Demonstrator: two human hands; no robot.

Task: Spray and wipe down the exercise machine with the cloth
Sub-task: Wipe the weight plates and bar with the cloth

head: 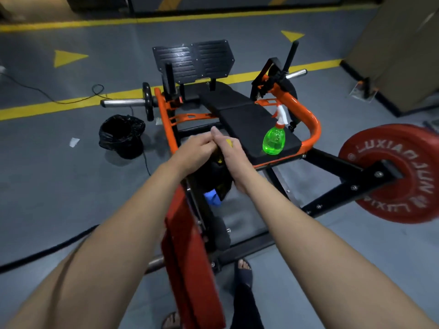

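Our left hand and right hand clench a yellow cloth between them. The spray bottle stands on the pad; we judge wiping barely begun.

A grey floor is marked with yellow lines and yellow triangles. A bin lined with a black bag is set on it, and a black cable and a paper scrap are seen nearby. A tan board is stood at the right. The room is dimly lit.
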